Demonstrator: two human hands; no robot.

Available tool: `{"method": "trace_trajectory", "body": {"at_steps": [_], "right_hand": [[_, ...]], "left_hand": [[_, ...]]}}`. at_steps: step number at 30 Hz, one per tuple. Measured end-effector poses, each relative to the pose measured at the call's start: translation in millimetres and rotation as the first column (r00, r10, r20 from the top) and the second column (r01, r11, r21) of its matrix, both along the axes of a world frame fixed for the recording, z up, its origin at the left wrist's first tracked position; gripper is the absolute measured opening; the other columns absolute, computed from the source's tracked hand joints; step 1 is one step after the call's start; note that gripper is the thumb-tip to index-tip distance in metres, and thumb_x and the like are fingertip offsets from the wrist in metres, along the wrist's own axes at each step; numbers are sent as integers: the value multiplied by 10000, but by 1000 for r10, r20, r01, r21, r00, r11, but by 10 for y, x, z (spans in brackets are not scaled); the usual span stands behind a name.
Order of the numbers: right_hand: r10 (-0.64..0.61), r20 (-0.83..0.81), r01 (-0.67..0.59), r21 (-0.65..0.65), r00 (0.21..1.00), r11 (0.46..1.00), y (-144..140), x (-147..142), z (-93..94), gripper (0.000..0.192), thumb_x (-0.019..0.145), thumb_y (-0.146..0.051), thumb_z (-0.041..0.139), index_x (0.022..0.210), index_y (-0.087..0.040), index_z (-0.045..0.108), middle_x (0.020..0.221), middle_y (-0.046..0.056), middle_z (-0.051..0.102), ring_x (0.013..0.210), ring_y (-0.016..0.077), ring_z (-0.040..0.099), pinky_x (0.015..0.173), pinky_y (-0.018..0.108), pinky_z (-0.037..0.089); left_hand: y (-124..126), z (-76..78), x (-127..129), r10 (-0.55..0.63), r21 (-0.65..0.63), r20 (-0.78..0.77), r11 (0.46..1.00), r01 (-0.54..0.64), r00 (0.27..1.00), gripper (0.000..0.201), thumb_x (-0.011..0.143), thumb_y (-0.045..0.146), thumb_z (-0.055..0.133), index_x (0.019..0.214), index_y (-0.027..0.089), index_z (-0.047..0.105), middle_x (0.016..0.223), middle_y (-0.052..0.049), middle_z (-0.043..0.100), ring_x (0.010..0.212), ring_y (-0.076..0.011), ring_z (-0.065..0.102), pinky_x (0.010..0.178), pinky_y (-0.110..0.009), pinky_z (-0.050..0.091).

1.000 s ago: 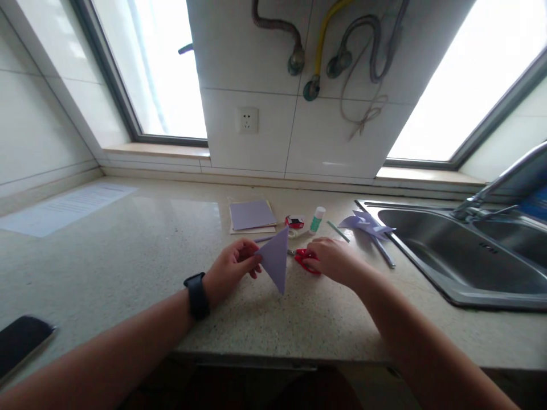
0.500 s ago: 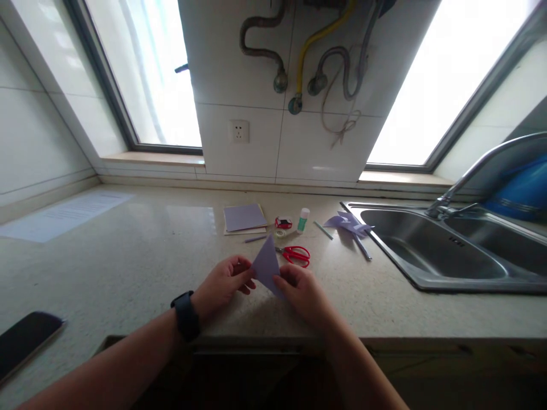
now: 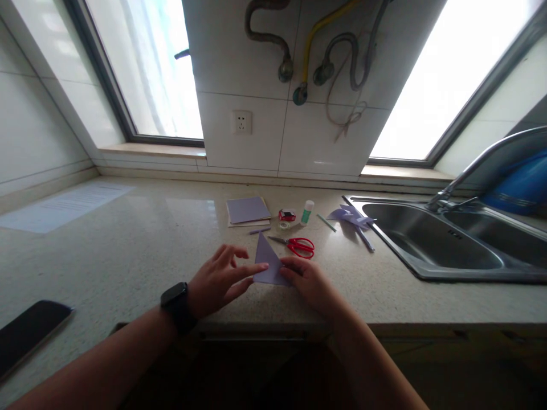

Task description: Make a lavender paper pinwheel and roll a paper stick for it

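Note:
A lavender sheet of paper, folded into a triangle, stands near the front of the counter with its point away from me. My right hand pinches its right corner between thumb and fingers. From the other side my left hand reaches in, fingers spread, its index fingertip touching the paper's face. A dark watch sits on that wrist. Just behind the paper lie scissors with red handles, blades pointing left. Past them is a stack of lavender paper with a thin purple stick in front.
A glue stick, a small red item, a tape ring and a pale green stick lie mid-counter. A paper pinwheel rests beside the sink. A phone-like black slab and printed sheet are leftward.
My left hand has let go of the paper's left edge and spread its fingers, the index now on its face. The folded paper has turned and sits lower. The view has shifted slightly.

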State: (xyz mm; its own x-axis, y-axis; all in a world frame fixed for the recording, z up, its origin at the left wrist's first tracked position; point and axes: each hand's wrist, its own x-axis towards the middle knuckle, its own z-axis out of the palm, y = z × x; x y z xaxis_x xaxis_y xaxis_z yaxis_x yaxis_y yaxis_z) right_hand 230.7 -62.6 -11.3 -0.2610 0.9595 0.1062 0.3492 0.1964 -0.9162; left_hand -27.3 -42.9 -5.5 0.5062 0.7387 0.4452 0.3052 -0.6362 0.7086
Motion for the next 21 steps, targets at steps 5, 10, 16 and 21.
{"method": "trace_trajectory", "body": {"at_steps": [5, 10, 16, 21], "right_hand": [[30, 72, -32, 22, 997, 999, 13, 13, -19, 279, 929, -367, 616, 1120, -202, 735, 984, 60, 756, 844, 186, 677, 758, 314, 531], [-118, 196, 89, 149, 973, 985, 225, 248, 50, 303, 953, -348, 547, 1157, -173, 687, 956, 85, 744, 867, 198, 686, 778, 336, 538], [-253, 503, 103, 307, 827, 946, 600, 583, 236, 167, 916, -247, 578, 958, -190, 728, 943, 99, 729, 847, 216, 632, 765, 356, 442], [-145, 690, -62, 266, 709, 962, 764, 619, 269, 66, 823, -212, 667, 774, -187, 703, 793, 84, 698, 726, 196, 581, 665, 329, 373]], "left_hand": [[59, 16, 60, 7, 259, -74, 966, 13, 997, 174, 940, 247, 678, 975, 376, 789, 1232, -36, 668, 1251, -268, 494, 1105, -497, 331], [62, 56, 85, -54, 65, -64, 996, 58, 997, 219, 1042, 271, 474, 1080, 215, 683, 1058, -68, 727, 1006, -206, 653, 917, -380, 492], [30, 19, 141, -52, -265, 15, 963, 54, 999, 260, 1035, 360, 454, 1071, 169, 626, 800, -26, 665, 710, -167, 651, 635, -275, 506], [36, -1, 215, -4, -481, 120, 874, 61, 993, 348, 989, 451, 525, 1145, 150, 604, 789, -27, 670, 578, -142, 636, 487, -222, 474]]}}
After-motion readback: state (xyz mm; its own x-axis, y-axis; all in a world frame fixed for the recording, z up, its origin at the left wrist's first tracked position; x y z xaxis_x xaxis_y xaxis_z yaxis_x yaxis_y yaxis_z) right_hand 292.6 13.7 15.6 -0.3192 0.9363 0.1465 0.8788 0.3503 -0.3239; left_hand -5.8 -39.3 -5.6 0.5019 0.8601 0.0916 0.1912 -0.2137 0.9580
